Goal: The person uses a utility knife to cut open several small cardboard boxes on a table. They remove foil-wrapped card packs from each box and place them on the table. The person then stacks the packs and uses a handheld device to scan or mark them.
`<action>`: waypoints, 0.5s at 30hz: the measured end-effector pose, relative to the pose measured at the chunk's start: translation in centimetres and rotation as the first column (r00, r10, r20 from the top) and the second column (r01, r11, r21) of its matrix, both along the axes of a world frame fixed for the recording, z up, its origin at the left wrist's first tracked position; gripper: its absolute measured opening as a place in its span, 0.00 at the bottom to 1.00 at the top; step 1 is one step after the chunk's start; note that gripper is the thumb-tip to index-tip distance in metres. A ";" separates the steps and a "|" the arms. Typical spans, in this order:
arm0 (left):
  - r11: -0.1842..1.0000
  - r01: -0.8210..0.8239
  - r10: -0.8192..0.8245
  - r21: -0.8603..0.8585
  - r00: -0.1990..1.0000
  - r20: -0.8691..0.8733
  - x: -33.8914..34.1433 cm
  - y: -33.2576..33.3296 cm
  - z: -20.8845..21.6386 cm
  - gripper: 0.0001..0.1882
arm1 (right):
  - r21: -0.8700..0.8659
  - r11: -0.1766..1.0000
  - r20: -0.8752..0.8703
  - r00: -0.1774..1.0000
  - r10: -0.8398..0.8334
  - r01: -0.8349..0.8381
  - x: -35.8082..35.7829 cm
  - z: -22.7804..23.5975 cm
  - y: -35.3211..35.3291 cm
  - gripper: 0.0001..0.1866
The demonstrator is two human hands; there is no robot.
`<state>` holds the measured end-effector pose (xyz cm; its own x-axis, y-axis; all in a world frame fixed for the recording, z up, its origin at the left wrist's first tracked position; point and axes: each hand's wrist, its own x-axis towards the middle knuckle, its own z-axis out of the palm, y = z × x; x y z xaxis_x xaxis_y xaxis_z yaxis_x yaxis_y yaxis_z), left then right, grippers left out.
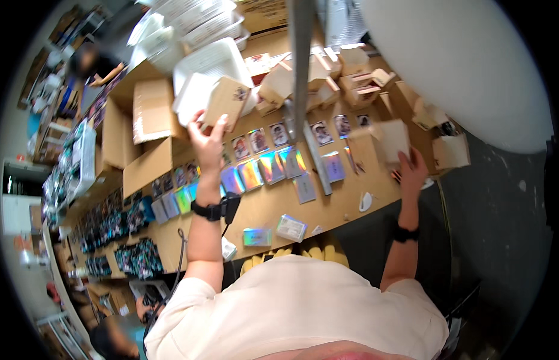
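Observation:
My left hand [207, 144] is raised over the far part of the table, fingers closed on the lower end of a small brown cardboard box [232, 96]. At the table's right side, my right hand [414, 170] pinches the edge of another small cardboard box with a pale flap [395, 139]; motion blurs it. Between the hands lie rows of picture cards [258, 141] and shiny holographic card packs [250, 175]. Beside them a grey metal bar [317, 161] lies across the table. Two more packs, a holographic one [256, 237] and a whitish one [291, 228], rest near the front edge.
Open small cardboard boxes [359, 90] crowd the back right. A white plastic basket [213, 57] and a large open carton [148, 165] stand at the back left. A grey post [300, 66] rises at the back. Stacks of dark patterned packs [139, 259] are at left; other people are beyond.

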<state>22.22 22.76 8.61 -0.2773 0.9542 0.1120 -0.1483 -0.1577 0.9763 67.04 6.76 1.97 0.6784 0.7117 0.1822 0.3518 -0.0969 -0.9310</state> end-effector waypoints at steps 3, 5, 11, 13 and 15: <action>1.000 -0.009 0.009 -0.003 1.000 0.008 -0.2 0.3 0.5 0.30 | 0.058 0.998 -0.174 0.984 0.037 -0.027 -1.4 3.0 7.8 0.20; 1.000 0.007 -0.007 -0.031 1.000 -0.004 0.0 0.5 0.2 0.30 | 0.141 0.986 -0.155 0.982 0.111 -0.090 -2.0 4.7 13.1 0.19; 1.000 -0.002 0.000 -0.012 0.994 -0.113 -1.4 0.9 -0.9 0.30 | 0.131 0.973 -0.350 0.909 0.227 -0.192 -4.9 4.7 28.4 0.15; 0.999 -0.014 0.011 -0.046 0.997 -0.078 -1.9 0.4 -0.2 0.31 | 0.165 0.962 -0.529 0.804 0.272 -0.217 -7.8 4.9 31.1 0.12; 0.998 -0.034 0.030 -0.049 0.996 -0.085 -2.5 0.2 -0.5 0.30 | 0.221 0.953 -0.662 0.685 0.303 -0.208 -10.9 4.8 33.0 0.11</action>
<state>19.68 22.98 8.10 -0.2995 0.9500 0.0882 -0.0605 -0.1112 0.9920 56.16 39.77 6.74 0.4440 0.8813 -0.1617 -0.3888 0.0269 -0.9209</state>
